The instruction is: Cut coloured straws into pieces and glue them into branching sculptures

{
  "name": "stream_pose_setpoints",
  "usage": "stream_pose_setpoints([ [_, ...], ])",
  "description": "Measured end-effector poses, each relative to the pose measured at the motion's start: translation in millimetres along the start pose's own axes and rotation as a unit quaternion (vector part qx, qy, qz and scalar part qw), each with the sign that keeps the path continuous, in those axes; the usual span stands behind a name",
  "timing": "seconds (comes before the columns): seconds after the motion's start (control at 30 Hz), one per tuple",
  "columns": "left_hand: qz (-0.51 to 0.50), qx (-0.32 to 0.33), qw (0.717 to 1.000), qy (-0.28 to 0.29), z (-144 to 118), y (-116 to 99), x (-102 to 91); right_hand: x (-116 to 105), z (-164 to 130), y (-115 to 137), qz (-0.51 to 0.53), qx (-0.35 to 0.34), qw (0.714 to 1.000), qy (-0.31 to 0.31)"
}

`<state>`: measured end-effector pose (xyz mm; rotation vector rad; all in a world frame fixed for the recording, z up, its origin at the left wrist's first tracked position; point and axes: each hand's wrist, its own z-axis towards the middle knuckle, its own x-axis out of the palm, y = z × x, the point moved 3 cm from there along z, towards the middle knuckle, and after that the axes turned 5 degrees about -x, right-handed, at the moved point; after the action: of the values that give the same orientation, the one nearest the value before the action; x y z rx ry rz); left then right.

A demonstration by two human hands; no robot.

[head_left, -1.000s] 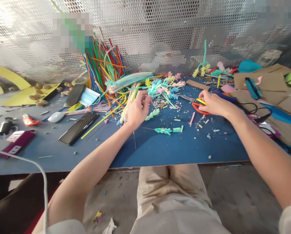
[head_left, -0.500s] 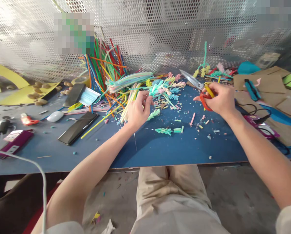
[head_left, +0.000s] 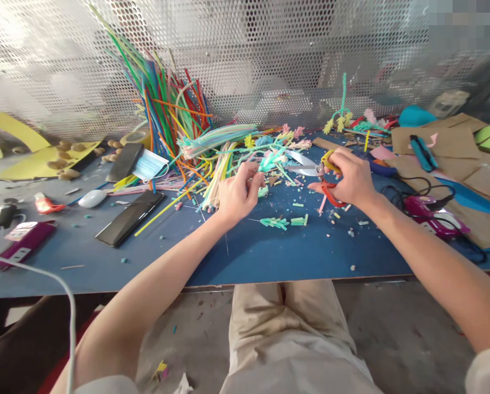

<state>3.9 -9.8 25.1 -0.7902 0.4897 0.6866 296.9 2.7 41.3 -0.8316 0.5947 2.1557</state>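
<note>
Between the fingertips of my left hand (head_left: 241,192) is a mint-green foam sprig (head_left: 272,160) with cut, leaf-like tips. My right hand (head_left: 349,178) grips scissors (head_left: 306,168) with yellow and red handles. The scissors' blades are parted and point left, close to the sprig; whether they touch it I cannot tell. On the blue table (head_left: 269,257) below lies another mint-green leafy piece (head_left: 274,223), with short green offcuts (head_left: 299,220) beside it. Behind my left hand lies a bundle of pale foam strips (head_left: 218,139).
A tall bunch of coloured strips (head_left: 167,104) leans against a perforated metal screen (head_left: 269,54). To the left are a black phone (head_left: 130,218), a face mask (head_left: 150,164) and a purple power strip (head_left: 25,241). Brown cardboard (head_left: 417,145) and cables lie on the right.
My right hand has brought the scissors left and down, toward the sprig. My left hand has shifted slightly right and lower, still pinching the sprig.
</note>
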Motion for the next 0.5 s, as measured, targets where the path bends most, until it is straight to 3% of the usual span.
stream_pose_setpoints([
  [0.5, -0.038, 0.016, 0.999, -0.005, -3.0, -5.0, 2.8, -3.0, 1.6, 2.0, -0.061, -0.015, 0.997, -0.04],
])
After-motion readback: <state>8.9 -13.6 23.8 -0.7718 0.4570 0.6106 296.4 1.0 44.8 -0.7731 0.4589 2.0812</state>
